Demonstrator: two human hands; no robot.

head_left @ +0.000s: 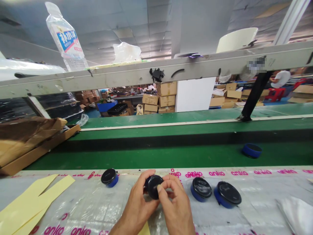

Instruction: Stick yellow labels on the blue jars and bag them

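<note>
Plastic sheeting [256, 213] printed in pink covers your bench along the bottom of the frame, below a green conveyor belt [146, 160]. Your left hand [137, 204] and right hand [174, 204] curl closed around a round black-and-blue puck [154, 187], with another puck [110, 178] to their left and two more pucks [214, 192] to their right.

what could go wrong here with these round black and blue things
The round black-and-blue disc pinched between the left hand and right hand could slip and roll, since the plastic sheet looks slick. The lone disc to the left sits near the sheet's far edge, so a knock might push it onto the green conveyor belt, where another disc lies.
</note>
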